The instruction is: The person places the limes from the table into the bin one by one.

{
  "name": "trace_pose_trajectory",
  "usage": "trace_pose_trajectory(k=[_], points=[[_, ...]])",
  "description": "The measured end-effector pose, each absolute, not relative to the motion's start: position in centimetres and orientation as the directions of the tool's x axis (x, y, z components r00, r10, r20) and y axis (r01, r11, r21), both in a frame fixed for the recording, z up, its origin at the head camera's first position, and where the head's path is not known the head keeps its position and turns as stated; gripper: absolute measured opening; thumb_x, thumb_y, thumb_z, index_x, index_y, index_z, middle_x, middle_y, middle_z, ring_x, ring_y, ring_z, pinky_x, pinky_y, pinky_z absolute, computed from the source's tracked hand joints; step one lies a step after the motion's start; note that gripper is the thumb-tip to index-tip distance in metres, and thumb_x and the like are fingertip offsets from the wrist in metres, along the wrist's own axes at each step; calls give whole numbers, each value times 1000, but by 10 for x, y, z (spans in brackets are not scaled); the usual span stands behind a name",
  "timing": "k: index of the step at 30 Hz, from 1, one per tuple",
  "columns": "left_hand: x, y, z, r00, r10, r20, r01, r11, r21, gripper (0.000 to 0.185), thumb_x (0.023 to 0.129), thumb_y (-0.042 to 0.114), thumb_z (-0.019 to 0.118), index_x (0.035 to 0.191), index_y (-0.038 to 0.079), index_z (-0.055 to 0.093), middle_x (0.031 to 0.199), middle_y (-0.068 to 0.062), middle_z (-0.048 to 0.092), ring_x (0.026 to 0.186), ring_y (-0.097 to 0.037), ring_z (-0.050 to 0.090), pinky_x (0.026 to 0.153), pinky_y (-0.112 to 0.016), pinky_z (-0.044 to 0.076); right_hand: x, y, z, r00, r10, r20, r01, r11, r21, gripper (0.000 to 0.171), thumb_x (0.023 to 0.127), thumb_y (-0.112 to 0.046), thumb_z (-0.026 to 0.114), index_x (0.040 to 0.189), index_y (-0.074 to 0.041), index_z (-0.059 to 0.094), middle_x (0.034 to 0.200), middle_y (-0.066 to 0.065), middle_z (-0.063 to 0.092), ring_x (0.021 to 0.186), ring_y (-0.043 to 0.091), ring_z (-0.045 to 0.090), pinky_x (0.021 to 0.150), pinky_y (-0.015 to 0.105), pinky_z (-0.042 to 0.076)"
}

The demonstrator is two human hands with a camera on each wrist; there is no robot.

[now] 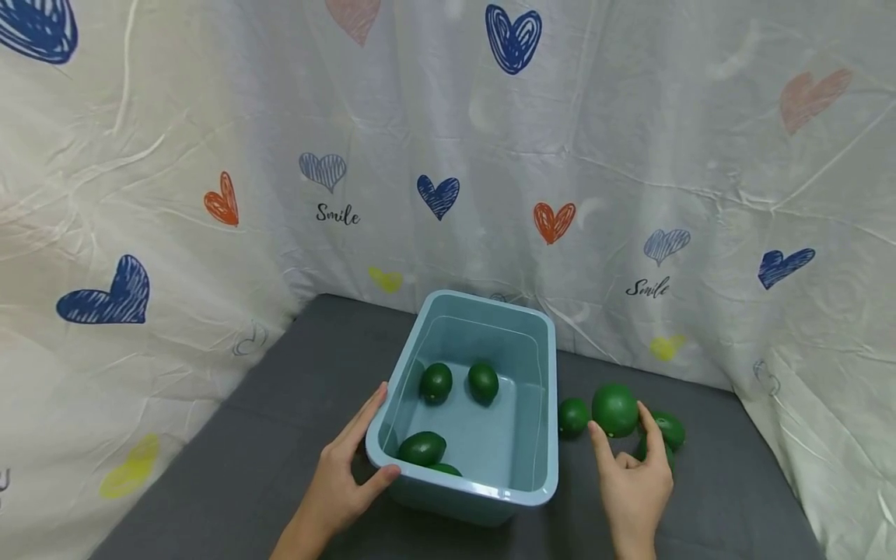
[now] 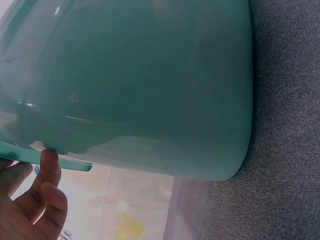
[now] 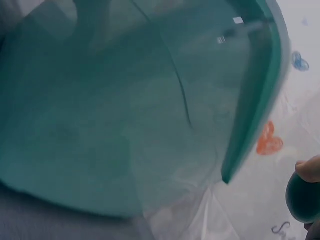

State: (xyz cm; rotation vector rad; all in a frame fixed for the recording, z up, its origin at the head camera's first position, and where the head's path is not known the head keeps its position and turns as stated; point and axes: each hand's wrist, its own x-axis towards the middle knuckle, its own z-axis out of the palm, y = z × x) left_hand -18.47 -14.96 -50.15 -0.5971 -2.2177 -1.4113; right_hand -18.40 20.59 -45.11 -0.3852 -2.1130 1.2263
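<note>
A light blue plastic bin [image 1: 553, 404] stands upright with several green avocados [image 1: 422, 449] on its floor. At its near left corner my left hand [image 1: 336, 478] holds the rim, thumb on the front edge and fingers along the left side. In the left wrist view, curled fingers [image 2: 52, 197] show beside the bin's rim. To the right of the bin, my right hand [image 1: 637, 494] pinches an avocado [image 1: 614, 410] between thumb and fingers, above the table. Only part of that avocado [image 3: 301, 200] and a fingertip appear in the right wrist view.
More avocados lie right of the bin: one [image 1: 573, 418] near its wall, others [image 1: 667, 429] partly behind my right hand. A dark grey cloth [image 1: 308, 373] covers the table. A pale curtain with printed hearts [image 1: 438, 196] hangs along the back and sides.
</note>
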Motion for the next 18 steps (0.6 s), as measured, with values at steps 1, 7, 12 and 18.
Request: trace_pose_trajectory(k=[1,7,12,18], points=[[-184,-149,-502,-809,120,575,572,385,724,94,86,15,84,167,16,36,170,-7,39,155,-7,37,115,-13,33,-185,203,-451,-745,539,393,-81,512,-855,75,91,-23,87,155,-6,53,148,20,60,32,4,33,34,24,30],[-185,-150,-501,-808,119,576,573,383,724,94,86,15,84,167,16,37,170,-6,39,155,-8,37,115,-13,33,-188,189,-445,-760,527,380,-110,472,-875,75,91,-23,87,155,-8,53,148,14,61,33,3,32,35,24,30],[-185,-150,-501,-806,119,579,575,384,722,94,86,15,84,167,16,37,170,-7,38,155,-9,37,116,-13,33,-191,179,-441,-777,502,380,-143,446,-883,73,90,-21,88,154,-8,54,144,11,62,33,3,31,35,23,29],[-184,-150,-502,-814,122,568,565,395,725,93,86,15,84,167,17,36,170,-6,38,154,-6,37,114,-13,34,-195,169,-438,-780,488,392,-164,445,-880,72,88,-20,89,152,-11,57,83,9,68,32,2,29,34,23,27]])
